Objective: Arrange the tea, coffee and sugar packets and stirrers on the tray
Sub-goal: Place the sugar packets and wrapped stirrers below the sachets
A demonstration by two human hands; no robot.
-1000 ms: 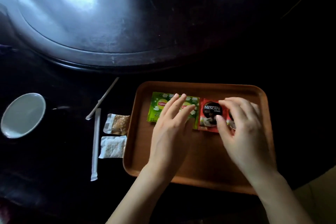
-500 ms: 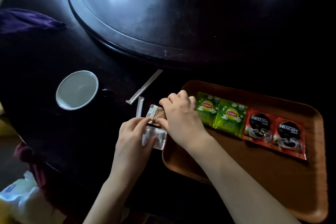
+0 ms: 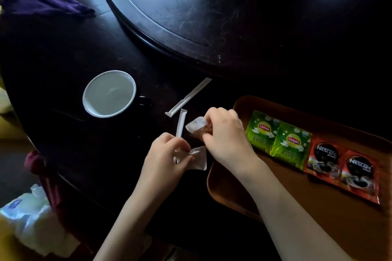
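A brown tray [image 3: 318, 207] lies at the right, holding two green tea packets [image 3: 277, 137] and two red coffee packets [image 3: 343, 167] in a row. Just left of the tray, my right hand [image 3: 224, 137] pinches a brown sugar packet [image 3: 198, 126] lifted off the dark table. My left hand [image 3: 165, 157] grips a white sugar packet [image 3: 199, 160] beside it. One paper-wrapped stirrer [image 3: 180, 123] lies by my left fingers, its lower end hidden under the hand. A second stirrer [image 3: 188, 97] lies angled farther back.
A white-lined cup [image 3: 109, 93] stands on the table to the left. A large round turntable [image 3: 191, 17] fills the back. A purple cloth [image 3: 42, 2] lies at the far left, and white plastic packaging [image 3: 31, 224] sits below the table edge.
Both hands left the packets on the tray and went left to the sugar packets. The brown packet is now raised in my right fingers, the white one held by my left.
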